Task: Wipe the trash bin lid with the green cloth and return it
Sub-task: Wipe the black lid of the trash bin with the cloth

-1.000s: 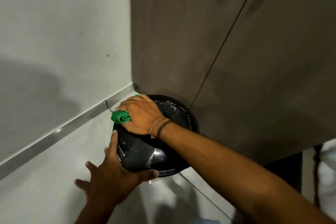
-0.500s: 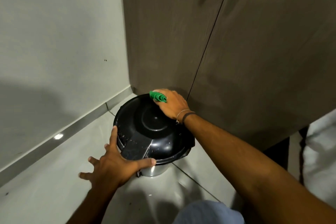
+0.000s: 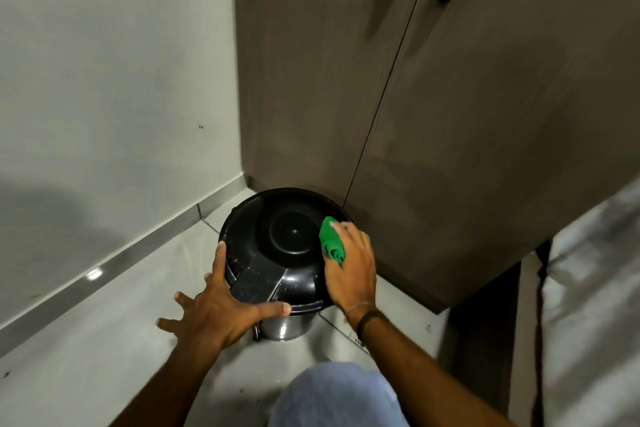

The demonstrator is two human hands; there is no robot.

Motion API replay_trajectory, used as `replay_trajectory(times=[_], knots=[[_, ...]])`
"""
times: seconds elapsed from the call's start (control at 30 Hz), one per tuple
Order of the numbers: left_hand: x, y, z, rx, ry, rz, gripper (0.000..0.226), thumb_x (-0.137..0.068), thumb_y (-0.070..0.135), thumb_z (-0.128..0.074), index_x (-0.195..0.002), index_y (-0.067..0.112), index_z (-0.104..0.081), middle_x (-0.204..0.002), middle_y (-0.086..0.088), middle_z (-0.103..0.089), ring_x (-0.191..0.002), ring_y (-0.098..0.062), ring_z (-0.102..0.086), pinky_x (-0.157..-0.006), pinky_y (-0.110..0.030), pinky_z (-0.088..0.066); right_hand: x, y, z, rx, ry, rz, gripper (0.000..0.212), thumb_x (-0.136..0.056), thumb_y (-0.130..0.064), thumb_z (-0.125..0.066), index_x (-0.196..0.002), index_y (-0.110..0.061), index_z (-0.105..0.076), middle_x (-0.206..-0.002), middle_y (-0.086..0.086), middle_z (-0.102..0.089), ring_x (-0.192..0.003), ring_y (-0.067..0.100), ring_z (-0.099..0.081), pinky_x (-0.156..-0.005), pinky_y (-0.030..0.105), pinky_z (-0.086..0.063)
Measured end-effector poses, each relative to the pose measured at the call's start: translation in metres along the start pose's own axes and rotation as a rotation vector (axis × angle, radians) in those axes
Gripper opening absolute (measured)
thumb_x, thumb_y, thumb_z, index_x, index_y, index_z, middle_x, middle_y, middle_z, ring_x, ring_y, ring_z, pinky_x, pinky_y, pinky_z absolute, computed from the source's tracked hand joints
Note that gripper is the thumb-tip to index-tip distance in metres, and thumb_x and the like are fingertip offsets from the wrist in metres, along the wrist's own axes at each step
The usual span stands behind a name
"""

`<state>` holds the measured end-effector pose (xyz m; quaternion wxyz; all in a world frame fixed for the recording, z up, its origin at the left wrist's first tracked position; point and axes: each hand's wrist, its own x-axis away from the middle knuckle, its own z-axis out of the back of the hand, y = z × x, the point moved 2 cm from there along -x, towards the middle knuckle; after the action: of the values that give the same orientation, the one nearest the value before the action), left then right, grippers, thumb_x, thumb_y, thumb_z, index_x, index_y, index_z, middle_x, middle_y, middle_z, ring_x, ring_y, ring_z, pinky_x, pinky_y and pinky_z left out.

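Lower centre: my right hand (image 3: 351,265), fingers closed on soft bunched green cloth (image 3: 330,242), presses glossy, likely slippery black bin lid (image 3: 277,236); left hand (image 3: 221,308), fingers spread, braces rim.

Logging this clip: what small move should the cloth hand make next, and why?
Probably sweep the cloth toward the near rim. The right hand presses it on the lid's right side, the left hand braces the front, and specks show near the left rim.

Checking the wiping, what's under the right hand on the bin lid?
A rolled green cloth, pressed on the black lid by the right hand. The lid beneath them is hidden.
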<state>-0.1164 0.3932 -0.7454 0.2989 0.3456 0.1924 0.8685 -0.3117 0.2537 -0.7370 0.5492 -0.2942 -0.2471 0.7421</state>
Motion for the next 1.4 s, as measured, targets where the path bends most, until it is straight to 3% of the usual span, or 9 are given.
replay_trajectory(times=[0.17, 0.27, 0.33, 0.4, 0.53, 0.7, 0.9, 1.23, 1.4], knots=[[-0.001, 0.002, 0.001, -0.005, -0.013, -0.012, 0.177, -0.008, 0.106, -0.069, -0.141, 0.066, 0.041, -0.175, -0.016, -0.027, -0.161, -0.053, -0.003, -0.122, -0.081, -0.001, 0.067, -0.013, -0.004, -0.057, 0.035, -0.098, 0.072, -0.088, -0.003, -0.067, -0.153, -0.029, -0.048, -0.163, -0.004, -0.038, -0.156, 0.022, -0.027, -0.123, 0.044, -0.038], [-0.002, 0.001, 0.0, -0.017, -0.011, -0.017, 0.178, -0.005, 0.108, -0.064, -0.144, 0.065, 0.038, -0.175, -0.015, -0.028, -0.16, -0.054, -0.005, -0.122, -0.081, -0.003, 0.105, -0.033, -0.002, -0.061, 0.023, -0.045, 0.061, -0.091, -0.011, -0.062, -0.147, -0.033, -0.054, -0.15, -0.02, -0.042, -0.145, 0.003, -0.031, -0.118, 0.02, -0.032], [-0.002, 0.0, 0.0, -0.029, -0.012, -0.02, 0.179, -0.001, 0.111, -0.056, -0.147, 0.064, 0.036, -0.174, -0.015, -0.031, -0.161, -0.053, -0.006, -0.122, -0.08, -0.005, 0.121, -0.046, -0.003, -0.184, -0.018, -0.072, 0.041, -0.096, -0.021, -0.063, -0.133, -0.038, -0.065, -0.135, -0.024, -0.057, -0.126, -0.007, -0.051, -0.105, 0.012, -0.042], [-0.002, 0.0, 0.0, -0.027, -0.019, -0.023, 0.176, -0.005, 0.111, -0.056, -0.147, 0.064, 0.036, -0.173, -0.014, -0.032, -0.161, -0.052, -0.006, -0.122, -0.08, -0.006, 0.119, -0.055, 0.0, -0.423, -0.075, -0.295, 0.021, -0.099, -0.032, -0.062, -0.116, -0.036, -0.073, -0.116, -0.017, -0.074, -0.108, -0.001, -0.068, -0.093, 0.02, -0.055], [-0.003, 0.001, 0.005, 0.006, -0.047, -0.037, 0.182, -0.001, 0.104, -0.067, -0.148, 0.064, 0.034, -0.175, -0.012, -0.027, -0.161, -0.053, -0.002, -0.122, -0.081, -0.003, 0.061, -0.062, 0.033, -0.869, 0.026, -0.553, 0.016, -0.099, -0.014, -0.065, -0.089, -0.016, -0.077, -0.1, 0.006, -0.082, -0.087, 0.017, -0.078, -0.084, 0.036, -0.062], [-0.014, -0.002, 0.016, 0.042, -0.095, -0.106, 0.184, -0.007, 0.096, -0.082, -0.151, 0.065, 0.028, -0.181, 0.0, -0.006, -0.162, -0.049, 0.01, -0.12, -0.083, 0.002, -0.049, -0.098, 0.04, -0.386, 0.07, -0.209, 0.019, -0.092, -0.038, -0.062, -0.101, -0.027, -0.075, -0.101, -0.003, -0.079, -0.094, 0.019, -0.075, -0.089, 0.038, -0.059], [-0.029, -0.003, 0.015, 0.058, -0.092, -0.13, 0.185, -0.009, 0.09, -0.088, -0.151, 0.065, 0.028, -0.181, 0.004, 0.007, -0.162, -0.046, 0.013, -0.12, -0.084, 0.001, -0.078, -0.129, -0.05, 0.313, -0.338, 0.331, 0.042, -0.085, -0.02, -0.059, -0.126, -0.022, -0.07, -0.127, 0.004, -0.074, -0.121, 0.029, -0.064, -0.108, 0.039, -0.046], [-0.031, 0.0, 0.012, -0.058, -0.107, -0.018, 0.186, -0.022, 0.082, -0.093, -0.165, 0.036, 0.016, -0.18, -0.001, 0.0, -0.162, -0.044, 0.017, -0.124, -0.08, 0.001, -0.022, -0.128, -0.083, 0.459, -0.432, 0.731, 0.06, -0.089, -0.036, -0.052, -0.148, -0.025, -0.055, -0.155, -0.002, -0.054, -0.152, 0.024, -0.034, -0.129, 0.047, -0.013], [-0.034, 0.001, 0.014, -0.058, -0.053, -0.062, 0.146, -0.065, 0.072, -0.086, -0.158, 0.056, 0.026, -0.18, 0.004, 0.011, -0.162, -0.046, 0.014, -0.122, -0.083, -0.003, 0.009, -0.099, -0.057, 0.382, -0.52, 0.856, 0.062, -0.087, -0.037, -0.047, -0.149, -0.031, -0.053, -0.159, -0.006, -0.049, -0.156, 0.02, -0.027, -0.13, 0.049, -0.012]])
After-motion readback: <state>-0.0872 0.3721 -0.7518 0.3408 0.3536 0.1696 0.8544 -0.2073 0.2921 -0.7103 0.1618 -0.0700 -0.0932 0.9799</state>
